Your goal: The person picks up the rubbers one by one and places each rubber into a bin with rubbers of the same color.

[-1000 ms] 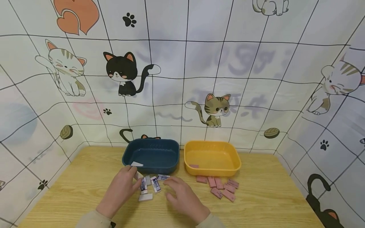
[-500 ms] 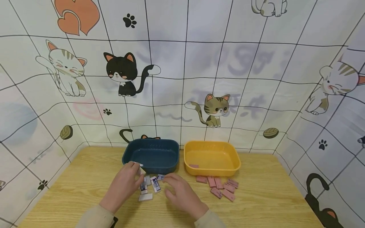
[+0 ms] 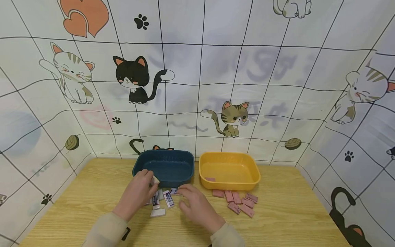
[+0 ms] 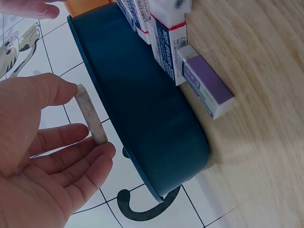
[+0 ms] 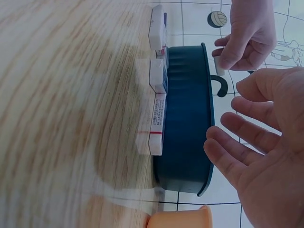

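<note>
Pinching a white rectangular eraser (image 4: 91, 115) above the dark-blue plastic tray's rim (image 3: 177, 182), the left hand (image 3: 139, 188) seems mid-transfer; the right hand (image 3: 197, 206) is empty, fingers apart; the yellow plastic tray (image 3: 230, 186) holds one pink block (image 3: 210, 179); loose pink blocks (image 3: 234, 208) and white erasers (image 3: 168, 199) seem left.

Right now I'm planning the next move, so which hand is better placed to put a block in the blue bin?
Left, I'd judge: the left hand pinches a white block, held higher than the blue bin. The right hand is open and holds nothing.
</note>
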`<action>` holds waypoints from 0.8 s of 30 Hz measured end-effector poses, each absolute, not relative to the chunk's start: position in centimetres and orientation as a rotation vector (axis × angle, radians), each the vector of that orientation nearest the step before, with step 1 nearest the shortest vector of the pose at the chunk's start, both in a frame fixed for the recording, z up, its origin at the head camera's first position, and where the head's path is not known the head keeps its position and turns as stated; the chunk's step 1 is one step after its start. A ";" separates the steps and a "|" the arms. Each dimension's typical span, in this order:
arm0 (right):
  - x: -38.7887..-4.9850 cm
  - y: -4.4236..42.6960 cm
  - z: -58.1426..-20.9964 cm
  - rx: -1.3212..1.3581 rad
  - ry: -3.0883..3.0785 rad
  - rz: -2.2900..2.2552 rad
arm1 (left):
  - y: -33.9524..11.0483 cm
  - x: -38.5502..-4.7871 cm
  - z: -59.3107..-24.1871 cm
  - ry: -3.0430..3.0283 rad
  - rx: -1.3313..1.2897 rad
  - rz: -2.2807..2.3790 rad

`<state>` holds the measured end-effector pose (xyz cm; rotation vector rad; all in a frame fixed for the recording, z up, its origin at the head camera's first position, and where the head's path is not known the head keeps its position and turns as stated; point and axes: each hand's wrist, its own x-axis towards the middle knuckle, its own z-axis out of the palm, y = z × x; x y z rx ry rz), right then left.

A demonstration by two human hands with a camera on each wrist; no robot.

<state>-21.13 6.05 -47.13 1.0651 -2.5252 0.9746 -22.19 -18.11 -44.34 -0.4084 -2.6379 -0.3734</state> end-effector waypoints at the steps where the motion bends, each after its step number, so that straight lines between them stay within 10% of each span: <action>1: -21.2 6.1 -47.1 1.065 -2.524 0.973 | -18.0 -22.3 -44.3 -2.637 -0.409 -0.373; 24: -21.4 6.3 -46.9 1.024 -2.548 0.957 | -17.5 -24.8 -44.5 -2.711 -0.389 -0.380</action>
